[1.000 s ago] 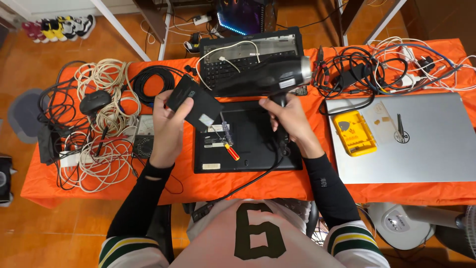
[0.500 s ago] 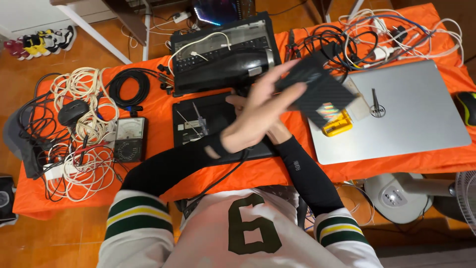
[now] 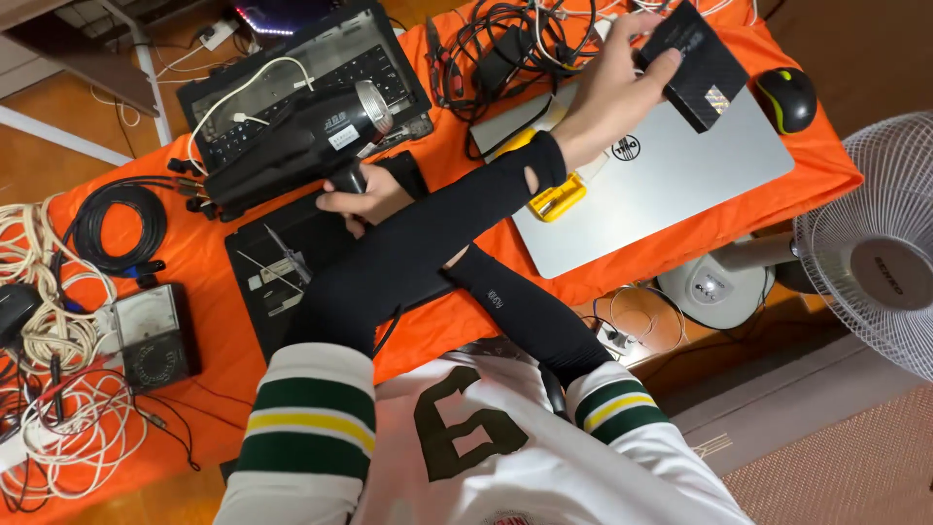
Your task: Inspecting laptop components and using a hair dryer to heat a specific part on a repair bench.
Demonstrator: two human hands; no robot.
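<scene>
My left hand (image 3: 617,83) reaches across to the far right and grips a flat black rectangular part (image 3: 695,63), holding it above the closed silver laptop (image 3: 671,185). My left arm crosses over the right. Beneath it, my right hand (image 3: 364,199) is wrapped round the handle of a black heat gun (image 3: 292,146), whose nozzle points right. Under the gun lies an opened black laptop base (image 3: 282,282) with small tools on it.
The table has an orange cloth (image 3: 194,262). On it are a yellow box (image 3: 556,199), a black mouse (image 3: 785,97), an analogue meter (image 3: 146,335), a black keyboard unit (image 3: 321,68), coiled black cable (image 3: 121,224) and white cables (image 3: 49,292). A white fan (image 3: 875,262) stands at the right.
My left hand has carried the black part from the left of the table across my right arm to over the silver laptop. My right hand has stayed on the heat gun.
</scene>
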